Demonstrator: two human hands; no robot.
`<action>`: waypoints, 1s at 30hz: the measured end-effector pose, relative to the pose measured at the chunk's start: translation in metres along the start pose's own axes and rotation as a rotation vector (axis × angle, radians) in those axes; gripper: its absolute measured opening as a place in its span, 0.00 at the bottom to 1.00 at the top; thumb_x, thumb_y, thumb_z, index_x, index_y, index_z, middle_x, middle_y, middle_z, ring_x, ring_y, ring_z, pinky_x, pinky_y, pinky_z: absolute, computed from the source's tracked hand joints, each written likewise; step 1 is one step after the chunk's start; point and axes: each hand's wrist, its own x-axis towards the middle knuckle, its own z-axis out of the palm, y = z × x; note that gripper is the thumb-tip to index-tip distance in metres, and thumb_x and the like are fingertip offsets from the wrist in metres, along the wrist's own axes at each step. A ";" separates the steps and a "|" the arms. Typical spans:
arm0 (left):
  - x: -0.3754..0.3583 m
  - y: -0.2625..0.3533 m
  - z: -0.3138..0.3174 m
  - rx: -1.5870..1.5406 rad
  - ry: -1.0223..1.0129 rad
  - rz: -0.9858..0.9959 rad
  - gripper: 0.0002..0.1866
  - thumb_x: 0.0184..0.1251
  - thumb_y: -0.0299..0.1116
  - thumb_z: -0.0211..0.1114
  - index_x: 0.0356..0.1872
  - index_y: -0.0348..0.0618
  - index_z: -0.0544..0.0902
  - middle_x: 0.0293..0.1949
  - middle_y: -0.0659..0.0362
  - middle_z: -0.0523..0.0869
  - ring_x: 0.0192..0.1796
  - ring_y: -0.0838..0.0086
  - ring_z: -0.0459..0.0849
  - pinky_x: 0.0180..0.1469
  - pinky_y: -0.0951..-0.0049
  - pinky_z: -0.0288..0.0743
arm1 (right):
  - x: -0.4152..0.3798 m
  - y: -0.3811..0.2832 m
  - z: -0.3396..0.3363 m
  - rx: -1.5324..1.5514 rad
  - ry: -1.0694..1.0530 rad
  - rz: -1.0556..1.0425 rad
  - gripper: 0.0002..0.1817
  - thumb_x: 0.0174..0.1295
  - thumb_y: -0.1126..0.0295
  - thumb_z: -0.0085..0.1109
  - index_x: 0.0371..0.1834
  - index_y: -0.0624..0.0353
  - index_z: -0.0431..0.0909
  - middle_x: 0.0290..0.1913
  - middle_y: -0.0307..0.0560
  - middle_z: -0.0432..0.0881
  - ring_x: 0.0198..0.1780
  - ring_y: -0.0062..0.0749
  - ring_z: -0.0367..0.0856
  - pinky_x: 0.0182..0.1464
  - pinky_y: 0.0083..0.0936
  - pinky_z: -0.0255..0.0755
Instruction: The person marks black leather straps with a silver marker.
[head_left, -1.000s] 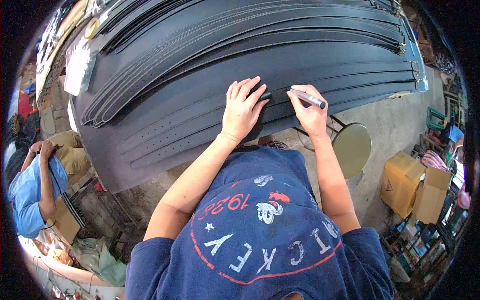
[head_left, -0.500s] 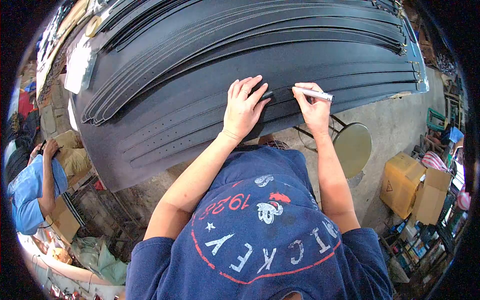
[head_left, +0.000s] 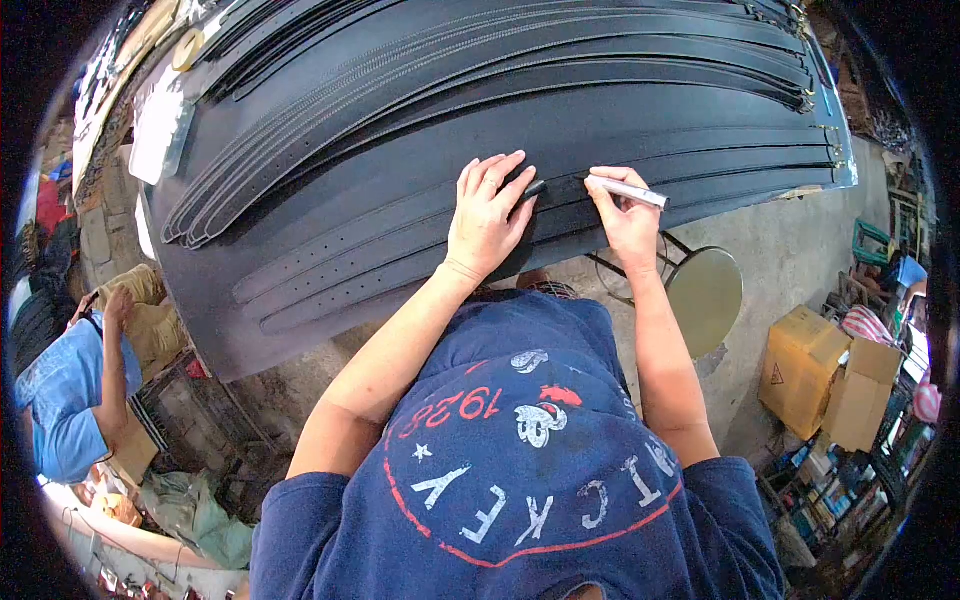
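Black belts [head_left: 563,212] with punched holes at one end lie side by side along the near edge of a dark-covered table [head_left: 225,340], their buckles [head_left: 833,150] over at the right. Left hand [head_left: 490,210] rests on them, fingers a bit fanned, with a small black cap [head_left: 535,188] poking out by the thumb and index finger (can't tell if it's actually pinched). Right hand [head_left: 627,215] has a silver marker [head_left: 635,193] pinched in its fingertips, just beside the left one, nib end toward it; can't tell if the nib touches the belts. Beyond both hands there's a curved stack of stitched belts [head_left: 400,95]. A round stool [head_left: 705,300] sits below, and someone in a blue shirt [head_left: 75,390] is off to the left.
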 end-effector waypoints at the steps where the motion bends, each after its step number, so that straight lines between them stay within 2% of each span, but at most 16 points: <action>1: 0.000 0.000 -0.001 -0.001 -0.004 -0.003 0.21 0.56 0.30 0.71 0.53 0.45 0.83 0.61 0.58 0.78 0.64 0.60 0.75 0.69 0.54 0.63 | 0.001 -0.001 0.000 0.006 -0.006 0.006 0.06 0.61 0.74 0.68 0.40 0.61 0.84 0.34 0.35 0.83 0.34 0.14 0.76 0.38 0.16 0.71; 8: 0.000 0.000 -0.001 -0.012 -0.015 -0.013 0.21 0.57 0.29 0.71 0.54 0.45 0.83 0.62 0.58 0.79 0.64 0.60 0.75 0.69 0.54 0.63 | 0.001 -0.005 -0.001 -0.081 -0.043 -0.016 0.06 0.60 0.74 0.69 0.40 0.61 0.84 0.34 0.36 0.84 0.34 0.14 0.77 0.37 0.17 0.72; 11: 0.001 0.000 -0.002 -0.002 0.014 0.007 0.18 0.62 0.28 0.68 0.54 0.42 0.83 0.62 0.55 0.78 0.62 0.60 0.77 0.68 0.57 0.66 | -0.001 -0.011 0.001 -0.158 -0.051 -0.088 0.07 0.59 0.75 0.69 0.39 0.60 0.84 0.34 0.39 0.85 0.34 0.16 0.79 0.37 0.18 0.73; 12: 0.000 0.001 -0.002 -0.153 0.068 -0.094 0.17 0.64 0.28 0.67 0.54 0.40 0.82 0.62 0.54 0.78 0.62 0.59 0.77 0.67 0.58 0.67 | -0.001 -0.012 0.002 -0.187 -0.054 -0.119 0.07 0.59 0.75 0.69 0.39 0.60 0.83 0.34 0.40 0.85 0.34 0.17 0.80 0.38 0.19 0.74; 13: 0.000 0.002 -0.002 -0.303 0.122 -0.193 0.16 0.66 0.28 0.65 0.54 0.39 0.81 0.62 0.52 0.78 0.62 0.58 0.77 0.66 0.60 0.68 | -0.001 -0.008 0.003 -0.282 -0.034 -0.291 0.07 0.59 0.75 0.69 0.39 0.61 0.83 0.35 0.42 0.85 0.34 0.19 0.81 0.37 0.20 0.75; 14: 0.001 0.004 -0.004 -0.454 0.176 -0.292 0.15 0.68 0.29 0.64 0.54 0.37 0.81 0.62 0.50 0.77 0.62 0.57 0.77 0.65 0.61 0.69 | -0.001 -0.007 0.004 -0.299 -0.022 -0.311 0.07 0.58 0.76 0.69 0.39 0.61 0.83 0.35 0.42 0.85 0.33 0.20 0.81 0.36 0.20 0.75; 15: 0.003 0.005 -0.009 -0.416 0.180 -0.252 0.15 0.74 0.29 0.57 0.57 0.35 0.77 0.60 0.47 0.78 0.60 0.58 0.79 0.62 0.65 0.72 | -0.002 -0.007 0.004 -0.316 -0.009 -0.330 0.07 0.58 0.76 0.69 0.39 0.61 0.83 0.35 0.43 0.85 0.33 0.20 0.82 0.36 0.19 0.75; 16: 0.002 0.006 -0.012 -0.457 0.165 -0.291 0.15 0.75 0.30 0.56 0.58 0.35 0.76 0.59 0.47 0.78 0.60 0.59 0.79 0.62 0.65 0.72 | -0.004 -0.007 0.006 -0.335 0.004 -0.349 0.07 0.58 0.76 0.69 0.39 0.61 0.83 0.36 0.43 0.85 0.33 0.21 0.82 0.36 0.19 0.75; 17: 0.002 0.007 -0.013 -0.499 0.150 -0.330 0.16 0.76 0.30 0.54 0.59 0.35 0.75 0.59 0.48 0.79 0.60 0.59 0.79 0.62 0.65 0.71 | -0.007 -0.011 0.009 -0.223 0.020 -0.189 0.07 0.59 0.75 0.69 0.39 0.61 0.83 0.34 0.41 0.85 0.31 0.19 0.80 0.34 0.17 0.74; 20: -0.002 0.001 -0.009 -0.530 0.162 -0.336 0.17 0.80 0.34 0.49 0.62 0.37 0.71 0.55 0.48 0.81 0.59 0.60 0.80 0.62 0.66 0.71 | -0.006 -0.008 0.011 -0.198 0.053 -0.106 0.07 0.59 0.73 0.70 0.39 0.61 0.83 0.31 0.38 0.85 0.29 0.16 0.77 0.33 0.16 0.72; 21: -0.002 0.000 -0.008 -0.558 0.174 -0.344 0.17 0.80 0.34 0.49 0.62 0.37 0.72 0.54 0.49 0.82 0.59 0.60 0.81 0.62 0.66 0.71 | -0.007 -0.009 0.009 -0.185 0.025 -0.040 0.06 0.61 0.75 0.69 0.40 0.60 0.84 0.34 0.35 0.84 0.33 0.14 0.76 0.37 0.15 0.71; 24: -0.003 0.000 -0.007 -0.564 0.179 -0.358 0.17 0.81 0.37 0.48 0.60 0.37 0.73 0.53 0.49 0.83 0.59 0.59 0.81 0.63 0.65 0.71 | -0.004 -0.013 0.007 -0.214 0.022 -0.108 0.06 0.60 0.73 0.70 0.39 0.61 0.84 0.30 0.34 0.83 0.29 0.13 0.74 0.34 0.15 0.71; 27: -0.002 0.001 -0.008 -0.528 0.177 -0.342 0.16 0.81 0.38 0.47 0.57 0.37 0.73 0.53 0.49 0.83 0.58 0.58 0.81 0.63 0.65 0.71 | -0.006 -0.008 0.001 0.019 0.044 -0.021 0.05 0.62 0.75 0.68 0.38 0.62 0.83 0.32 0.35 0.83 0.33 0.14 0.76 0.38 0.14 0.71; 30: -0.003 0.000 -0.008 -0.517 0.167 -0.350 0.16 0.81 0.38 0.47 0.55 0.37 0.74 0.53 0.49 0.82 0.58 0.57 0.81 0.63 0.65 0.70 | -0.018 -0.005 -0.001 0.155 -0.016 -0.021 0.04 0.63 0.76 0.66 0.38 0.62 0.82 0.34 0.36 0.82 0.37 0.15 0.77 0.41 0.15 0.71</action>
